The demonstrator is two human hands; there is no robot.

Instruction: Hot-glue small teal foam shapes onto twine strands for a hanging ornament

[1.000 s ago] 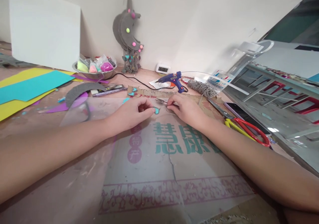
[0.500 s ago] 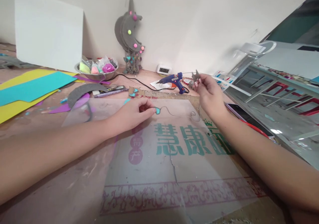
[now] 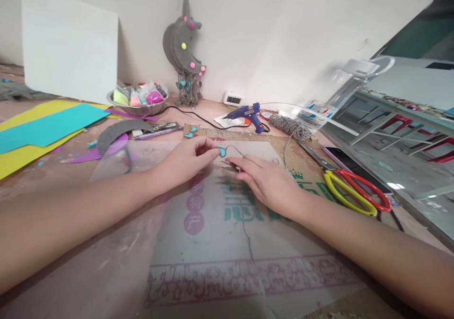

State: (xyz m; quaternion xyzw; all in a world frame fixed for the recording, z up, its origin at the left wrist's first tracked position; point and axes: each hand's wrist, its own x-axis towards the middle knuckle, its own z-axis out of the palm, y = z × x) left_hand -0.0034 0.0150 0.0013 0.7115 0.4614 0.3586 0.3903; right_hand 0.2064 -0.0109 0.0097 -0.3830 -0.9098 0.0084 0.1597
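Note:
My left hand (image 3: pixel 196 157) pinches a small turquoise heart (image 3: pixel 222 152) with a grey edge between thumb and fingertips. A thin grey string (image 3: pixel 232 148) curves from the heart towards my right hand. My right hand (image 3: pixel 267 179) is closed just right of the heart, gripping a small grey pointed cutout (image 3: pixel 230 167), blurred and partly covered by the fingers. Both hands are over a translucent plastic sheet (image 3: pixel 202 262), which lies on printed cardboard. Beyond the right hand lies a bundle of grey string (image 3: pixel 292 127), from which a strand runs down.
A blue glue gun (image 3: pixel 250 116) with a cable stands at the back. Scissors (image 3: pixel 351 191) and a phone (image 3: pixel 354 165) lie at right. A bowl of coloured clay (image 3: pixel 138 104) and coloured sheets (image 3: pixel 53 125) are left. A grey moon ornament (image 3: pixel 182 45) hangs on the wall.
My right hand has come down and left from near the string bundle to beside the heart, carrying the grey cutout. The scissors and bundle are uncovered. My left hand has barely moved.

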